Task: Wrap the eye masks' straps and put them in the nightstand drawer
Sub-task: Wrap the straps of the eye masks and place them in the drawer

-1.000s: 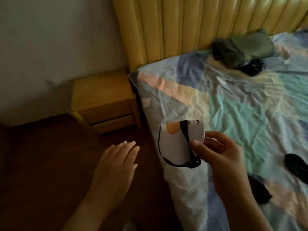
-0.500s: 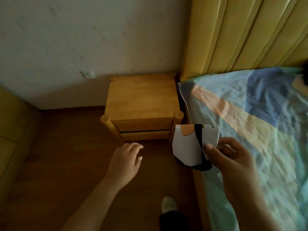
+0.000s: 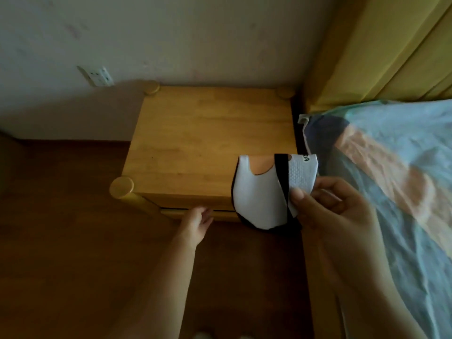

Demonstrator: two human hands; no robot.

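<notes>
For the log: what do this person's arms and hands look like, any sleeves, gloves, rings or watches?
Both forearms are bare as far as the frame shows, with no sleeve in view. The left hand and the right hand wear no gloves, and no ring, watch or bracelet shows. The right thumbnail is short and looks unpainted. The light is dim, so finer marks cannot be told.

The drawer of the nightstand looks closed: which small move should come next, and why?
Probably the left hand should pull the drawer open. Its fingers are already at the drawer front, which looks shut, while the right hand holds the folded eye mask, strap wrapped around it, ready to go in.
</notes>
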